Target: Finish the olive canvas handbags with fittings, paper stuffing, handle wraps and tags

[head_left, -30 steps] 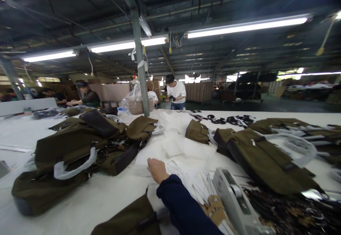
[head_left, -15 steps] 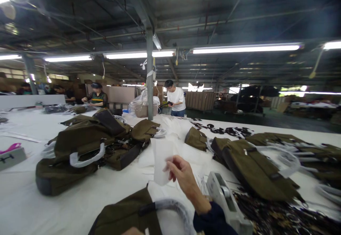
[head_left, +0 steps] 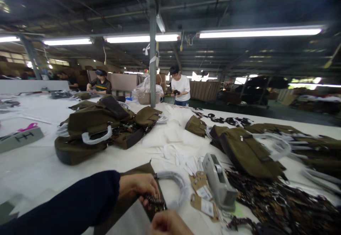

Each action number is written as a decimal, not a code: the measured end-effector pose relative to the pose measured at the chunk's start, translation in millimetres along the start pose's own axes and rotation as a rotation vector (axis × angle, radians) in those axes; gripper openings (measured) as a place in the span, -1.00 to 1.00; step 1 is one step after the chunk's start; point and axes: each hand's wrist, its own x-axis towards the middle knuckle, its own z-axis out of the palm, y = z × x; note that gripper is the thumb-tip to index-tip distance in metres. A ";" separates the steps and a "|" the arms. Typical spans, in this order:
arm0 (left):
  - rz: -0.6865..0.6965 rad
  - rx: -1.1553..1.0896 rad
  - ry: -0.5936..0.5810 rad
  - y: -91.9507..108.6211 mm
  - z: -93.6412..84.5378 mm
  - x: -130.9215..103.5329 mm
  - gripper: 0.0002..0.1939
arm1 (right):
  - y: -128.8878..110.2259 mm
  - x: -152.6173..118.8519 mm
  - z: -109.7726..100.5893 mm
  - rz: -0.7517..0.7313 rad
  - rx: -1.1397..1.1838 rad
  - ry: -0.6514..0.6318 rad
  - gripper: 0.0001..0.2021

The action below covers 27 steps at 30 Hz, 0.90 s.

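Note:
An olive bag (head_left: 125, 206) lies at the bottom centre, its wrapped handle (head_left: 179, 189) curving to the right. Over the bag, my left hand (head_left: 142, 187) has its fingers closed round a dark braided strap (head_left: 154, 200). Close by at the bottom edge is my right hand (head_left: 170, 222), fingers curled; whatever it may hold is hidden. A white sheet (head_left: 133, 219) lies on the bag under the hands.
A grey tape dispenser (head_left: 220, 181) stands right of the bag beside brown tags (head_left: 204, 201). Dark straps (head_left: 282, 203) are heaped at the right. Olive bags lie at left (head_left: 87, 121) and right (head_left: 253, 153). A person (head_left: 180, 87) stands beyond the table.
My left hand has come in over the bag with the strap. My right hand has moved down, away from the raised white sheet. The view has tilted down, showing the tags.

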 end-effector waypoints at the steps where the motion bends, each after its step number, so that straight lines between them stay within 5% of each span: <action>1: -0.008 0.003 -0.015 2.1 -2.0 1.2 -0.79 | 4.5 -2.8 0.2 0.040 -0.132 0.076 -0.83; 3: -0.027 0.016 -0.055 6.6 -6.1 4.1 -0.82 | 10.7 -8.6 -1.3 0.096 -0.403 0.197 -0.84; 6: -0.049 0.056 -0.107 15.1 -10.3 9.5 -0.84 | 11.3 -12.8 -2.5 0.124 -0.550 0.210 -0.78; 12: -0.078 0.156 -0.122 31.7 -9.6 16.2 -0.86 | 5.2 -2.9 3.6 0.086 -0.511 0.169 -0.69; 19: -0.097 0.102 -0.052 32.1 0.5 9.9 -0.88 | 25.1 2.6 -1.5 0.182 -0.400 0.250 -0.62; 27: -0.048 -0.006 0.026 19.4 13.4 -17.6 -0.76 | 39.0 -7.8 5.1 0.242 -0.462 0.468 -0.68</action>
